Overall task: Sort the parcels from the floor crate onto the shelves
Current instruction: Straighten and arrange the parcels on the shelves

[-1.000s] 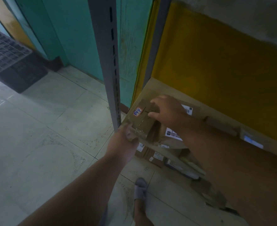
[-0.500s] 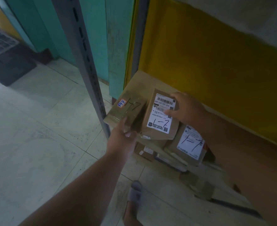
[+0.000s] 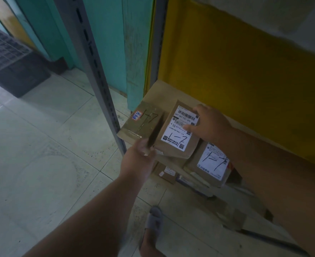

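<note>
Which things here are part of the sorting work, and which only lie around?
Part of the job: taped parcel, labelled parcel, third parcel, shelf, left hand, right hand.

Lying about: black crate, grey slipper.

Dim room, cool greenish cast. Palest light on floor [image 3: 41, 154] at frame's left; lower right corner sinks into shadow. Post [image 3: 90, 52] bows from wide-angle distortion. Forearms soft, blurred at bottom edge. White labels [image 3: 180, 127] brightest, still legible.
</note>
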Action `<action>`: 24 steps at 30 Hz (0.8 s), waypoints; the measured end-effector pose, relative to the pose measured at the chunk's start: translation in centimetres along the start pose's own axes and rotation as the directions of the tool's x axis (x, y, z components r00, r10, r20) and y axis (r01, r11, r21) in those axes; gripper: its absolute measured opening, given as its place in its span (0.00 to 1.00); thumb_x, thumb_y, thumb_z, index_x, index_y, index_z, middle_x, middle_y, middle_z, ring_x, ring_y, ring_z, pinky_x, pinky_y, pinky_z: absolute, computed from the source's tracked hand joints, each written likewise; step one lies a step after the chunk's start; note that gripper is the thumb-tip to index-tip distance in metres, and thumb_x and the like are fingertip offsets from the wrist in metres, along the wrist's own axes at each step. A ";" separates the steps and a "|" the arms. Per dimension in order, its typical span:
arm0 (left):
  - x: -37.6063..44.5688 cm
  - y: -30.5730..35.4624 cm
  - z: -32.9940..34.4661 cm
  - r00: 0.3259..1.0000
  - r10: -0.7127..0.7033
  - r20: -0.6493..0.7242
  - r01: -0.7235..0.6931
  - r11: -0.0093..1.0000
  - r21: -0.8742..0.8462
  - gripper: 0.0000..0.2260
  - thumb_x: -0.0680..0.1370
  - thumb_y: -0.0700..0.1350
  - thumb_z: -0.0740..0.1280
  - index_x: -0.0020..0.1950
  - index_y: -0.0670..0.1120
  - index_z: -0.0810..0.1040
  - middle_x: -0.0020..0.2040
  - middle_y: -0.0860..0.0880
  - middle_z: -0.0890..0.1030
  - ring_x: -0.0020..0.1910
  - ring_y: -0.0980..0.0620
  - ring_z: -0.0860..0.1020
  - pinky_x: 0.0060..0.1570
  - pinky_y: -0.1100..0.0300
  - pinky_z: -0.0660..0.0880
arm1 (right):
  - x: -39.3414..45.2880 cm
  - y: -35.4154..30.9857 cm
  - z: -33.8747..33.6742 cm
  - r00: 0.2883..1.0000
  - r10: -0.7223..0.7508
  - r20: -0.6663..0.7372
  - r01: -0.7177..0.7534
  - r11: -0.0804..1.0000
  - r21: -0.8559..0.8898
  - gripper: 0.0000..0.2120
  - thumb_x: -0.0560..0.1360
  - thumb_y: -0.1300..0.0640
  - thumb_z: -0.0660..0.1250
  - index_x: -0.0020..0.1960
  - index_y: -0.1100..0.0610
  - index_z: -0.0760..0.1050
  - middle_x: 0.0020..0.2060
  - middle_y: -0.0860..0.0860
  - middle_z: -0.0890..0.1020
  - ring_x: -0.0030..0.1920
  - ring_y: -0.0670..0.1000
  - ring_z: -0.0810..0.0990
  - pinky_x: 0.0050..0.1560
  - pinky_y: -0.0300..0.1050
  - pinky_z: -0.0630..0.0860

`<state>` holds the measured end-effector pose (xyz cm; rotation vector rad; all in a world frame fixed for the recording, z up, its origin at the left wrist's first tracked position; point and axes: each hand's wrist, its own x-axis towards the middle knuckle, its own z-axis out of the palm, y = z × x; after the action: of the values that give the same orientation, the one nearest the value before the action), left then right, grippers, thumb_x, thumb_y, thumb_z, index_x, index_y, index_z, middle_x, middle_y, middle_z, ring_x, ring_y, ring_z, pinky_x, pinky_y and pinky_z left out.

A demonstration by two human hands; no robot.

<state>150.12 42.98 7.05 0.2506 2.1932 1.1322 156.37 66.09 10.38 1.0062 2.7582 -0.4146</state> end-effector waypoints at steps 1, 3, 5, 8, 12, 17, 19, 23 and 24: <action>-0.1 -0.2 0.2 1.000 0.016 0.005 -0.016 1.000 0.014 0.19 0.79 0.50 0.68 0.70 0.56 0.73 0.60 0.55 0.80 0.40 0.61 0.76 0.29 0.66 0.68 | -0.1 0.0 0.0 1.000 0.009 -0.002 -0.009 1.000 0.002 0.30 0.68 0.36 0.72 0.62 0.52 0.72 0.56 0.52 0.79 0.56 0.55 0.78 0.54 0.57 0.79; 0.1 -0.1 0.5 1.000 0.019 0.012 -0.019 1.000 0.004 0.18 0.78 0.50 0.69 0.68 0.55 0.76 0.59 0.56 0.82 0.42 0.64 0.75 0.33 0.67 0.66 | -0.2 -0.1 0.1 1.000 0.031 -0.001 -0.031 0.999 0.009 0.30 0.68 0.36 0.72 0.62 0.52 0.71 0.56 0.52 0.79 0.57 0.55 0.78 0.54 0.57 0.79; 0.4 0.0 0.5 1.000 0.018 0.006 -0.018 0.999 -0.036 0.17 0.77 0.50 0.70 0.66 0.55 0.77 0.56 0.57 0.82 0.46 0.60 0.78 0.38 0.64 0.70 | -0.4 -0.4 0.0 0.999 0.043 0.011 -0.044 0.999 0.019 0.30 0.69 0.36 0.72 0.63 0.52 0.71 0.57 0.52 0.79 0.58 0.55 0.78 0.54 0.57 0.79; 0.4 0.1 0.4 1.000 0.015 0.018 -0.014 0.999 -0.042 0.18 0.77 0.50 0.71 0.66 0.54 0.75 0.55 0.57 0.81 0.48 0.57 0.78 0.39 0.63 0.72 | -1.9 -0.4 -0.5 0.997 0.070 -0.019 -0.069 0.996 0.057 0.31 0.73 0.40 0.71 0.69 0.53 0.69 0.63 0.54 0.77 0.63 0.57 0.75 0.60 0.58 0.76; -1.0 0.2 0.5 0.999 0.008 0.048 -0.007 1.000 -0.021 0.18 0.77 0.47 0.70 0.65 0.52 0.73 0.59 0.53 0.80 0.48 0.54 0.78 0.35 0.63 0.69 | -5.7 1.0 -1.7 0.989 0.118 -0.090 -0.109 0.990 0.092 0.32 0.76 0.44 0.70 0.75 0.57 0.66 0.72 0.57 0.70 0.69 0.59 0.70 0.67 0.54 0.69; -3.5 0.3 2.2 0.991 -0.066 0.118 0.069 0.997 -0.017 0.18 0.76 0.47 0.70 0.64 0.51 0.71 0.58 0.53 0.80 0.47 0.51 0.80 0.40 0.58 0.76 | -9.3 4.7 -2.4 0.976 0.192 -0.099 -0.186 0.980 0.066 0.31 0.76 0.46 0.71 0.73 0.57 0.68 0.70 0.56 0.72 0.69 0.58 0.71 0.66 0.53 0.69; -4.4 -0.2 3.5 0.973 -0.068 0.223 0.057 0.997 0.053 0.17 0.76 0.49 0.69 0.64 0.52 0.72 0.59 0.53 0.80 0.50 0.50 0.80 0.44 0.55 0.78 | -9.8 6.1 -2.2 0.976 0.207 -0.065 -0.205 0.978 0.040 0.31 0.75 0.46 0.72 0.73 0.56 0.68 0.70 0.56 0.73 0.69 0.57 0.71 0.66 0.53 0.70; -5.0 -0.5 6.2 0.896 -0.102 0.431 0.115 0.993 -0.005 0.28 0.77 0.51 0.69 0.76 0.53 0.64 0.67 0.53 0.76 0.53 0.53 0.79 0.39 0.60 0.74 | -9.2 7.9 -0.9 0.986 0.166 -0.017 -0.166 0.986 0.005 0.33 0.73 0.45 0.73 0.73 0.56 0.68 0.69 0.55 0.74 0.68 0.56 0.72 0.66 0.53 0.69; -4.9 -0.5 7.0 0.884 -0.100 0.456 0.135 0.990 -0.046 0.31 0.77 0.51 0.69 0.78 0.54 0.61 0.69 0.53 0.75 0.55 0.53 0.79 0.42 0.60 0.74 | -9.0 8.2 -0.7 0.989 0.147 -0.010 -0.147 0.989 -0.014 0.34 0.72 0.45 0.74 0.73 0.56 0.68 0.69 0.55 0.73 0.68 0.57 0.71 0.66 0.53 0.69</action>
<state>158.31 45.09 5.97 0.3096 1.7239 0.9718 168.43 66.92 11.70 1.2006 2.6676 -0.3676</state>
